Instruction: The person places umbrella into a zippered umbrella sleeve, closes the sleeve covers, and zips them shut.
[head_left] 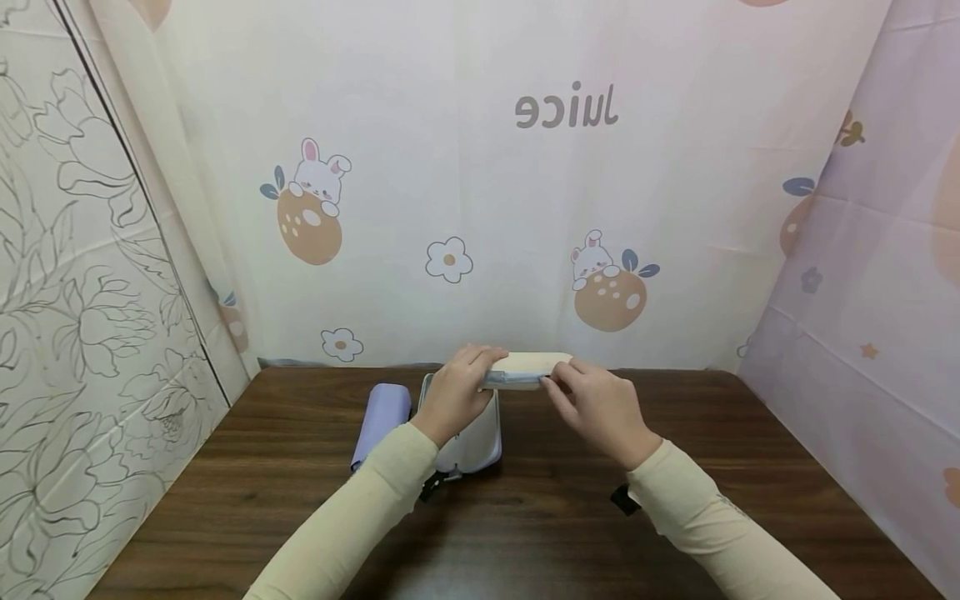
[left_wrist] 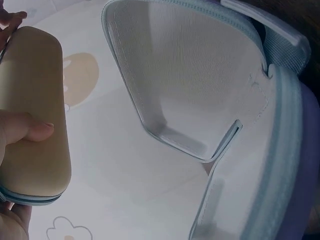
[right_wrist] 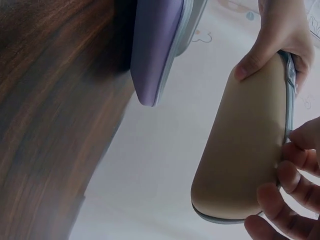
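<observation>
A cream zippered hard case [head_left: 528, 363] with a blue-grey zip edge is held up above the far part of the table. My left hand [head_left: 455, 392] grips its left end, thumb [left_wrist: 35, 129] pressed on the smooth cream shell in the left wrist view. At the other end, my right hand [head_left: 600, 404] pinches the zip edge between thumb and index finger, around a small dark zipper pull. The remaining right fingers [right_wrist: 295, 187] curl near the case's rim in the right wrist view. The case's zip looks closed along the visible side.
Behind my left forearm stands an open zippered pouch [head_left: 480, 437] with a pale lining [left_wrist: 195, 75], teal zip edges and a purple outside [right_wrist: 157, 50]. Left of it lies a rounded purple piece [head_left: 382, 417]. A printed curtain [head_left: 450, 167] hangs behind the brown wooden table [head_left: 525, 533].
</observation>
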